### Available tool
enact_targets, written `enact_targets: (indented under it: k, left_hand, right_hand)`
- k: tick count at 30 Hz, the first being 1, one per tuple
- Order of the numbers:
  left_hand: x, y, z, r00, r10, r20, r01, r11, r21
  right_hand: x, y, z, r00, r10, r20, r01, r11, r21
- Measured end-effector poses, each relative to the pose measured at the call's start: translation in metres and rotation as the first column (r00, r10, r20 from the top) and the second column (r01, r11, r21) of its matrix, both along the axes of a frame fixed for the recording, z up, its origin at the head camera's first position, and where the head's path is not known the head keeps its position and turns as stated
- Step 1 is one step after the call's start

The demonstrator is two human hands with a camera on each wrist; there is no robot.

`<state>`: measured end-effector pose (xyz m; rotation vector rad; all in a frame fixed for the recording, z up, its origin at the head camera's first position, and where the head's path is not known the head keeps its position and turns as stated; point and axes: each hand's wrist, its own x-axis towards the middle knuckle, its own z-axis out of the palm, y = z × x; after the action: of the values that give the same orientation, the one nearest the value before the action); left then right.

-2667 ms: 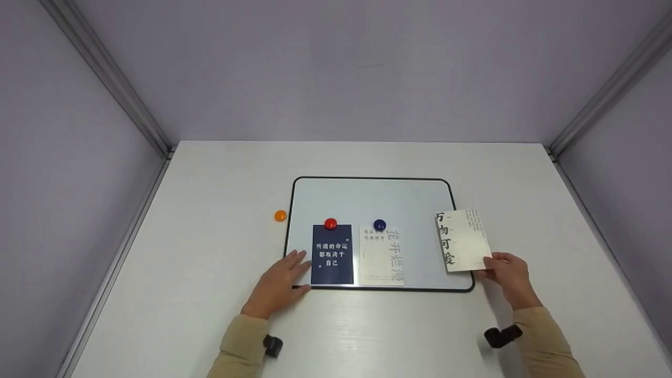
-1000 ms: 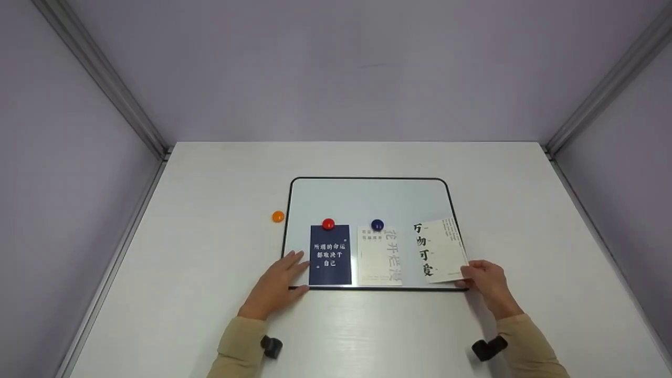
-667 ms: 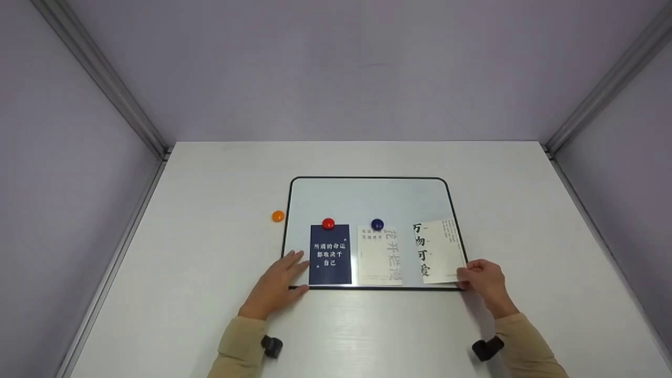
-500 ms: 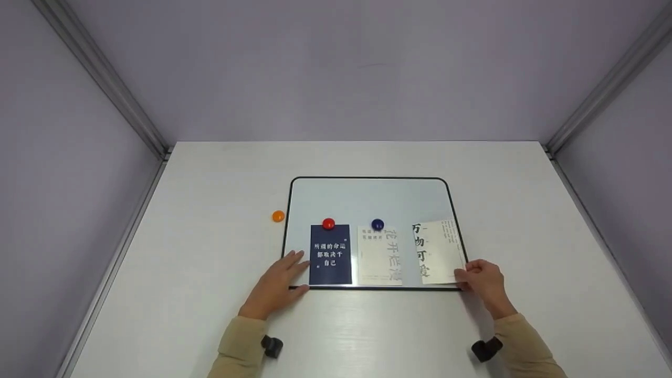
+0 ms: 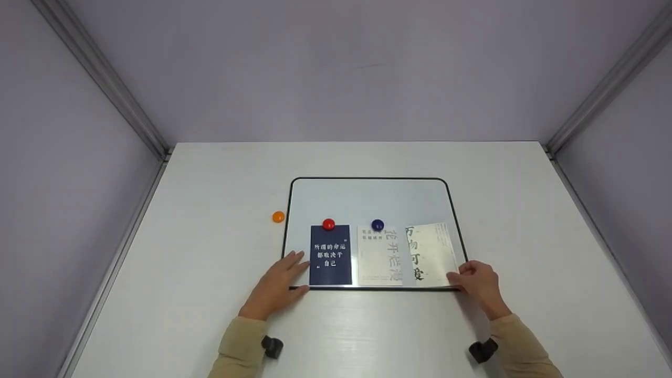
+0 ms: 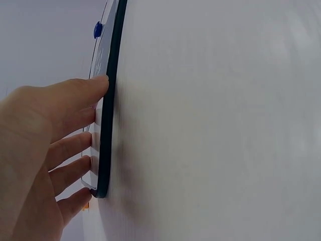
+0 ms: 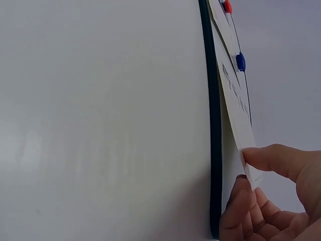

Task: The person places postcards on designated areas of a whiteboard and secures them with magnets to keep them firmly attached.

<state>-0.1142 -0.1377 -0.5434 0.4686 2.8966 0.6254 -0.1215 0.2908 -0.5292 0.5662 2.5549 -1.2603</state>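
Note:
A whiteboard (image 5: 367,202) with a black rim lies on the table. My right hand (image 5: 479,283) pinches the lower right corner of a cream card (image 5: 433,254) with black characters. In the right wrist view that card (image 7: 241,120) slants, its held end raised off the board. Left of it lies a pale card (image 5: 377,260) with a dark blue magnet (image 5: 377,225) at its top. Farther left a navy card (image 5: 330,262) has a red magnet (image 5: 328,224) on its upper edge. My left hand (image 5: 275,286) rests with spread fingers on the board's lower left corner, beside the navy card.
An orange magnet (image 5: 278,217) sits on the white table (image 5: 220,210) just outside the board's left edge. Grey walls (image 5: 357,79) stand behind and at both sides. A black wrist camera (image 5: 272,347) is on the left forearm, another (image 5: 482,350) on the right.
My right hand has brought the cream card leftward and toward the board's lower edge, nearer the pale card, and its tilt has lessened. My left hand has stayed in place.

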Motion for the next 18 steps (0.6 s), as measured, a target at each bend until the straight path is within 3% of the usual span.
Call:
enact_targets:
  k: [11,18]
  left_hand:
    - [0.0007,-0.0003,0.0003,1.000,-0.008,-0.016,0.008,1.000,0.004]
    - [-0.0001,-0.0002,0.0000,1.000,-0.011,-0.012,0.011,1.000,0.004]
  right_hand:
    - [-0.0004,-0.0039,-0.0018,1.000,0.014,-0.004,-0.014,1.000,0.015]
    - [-0.0005,-0.0093,-0.0026,0.999,0.035,-0.027,-0.033,0.997,0.072]
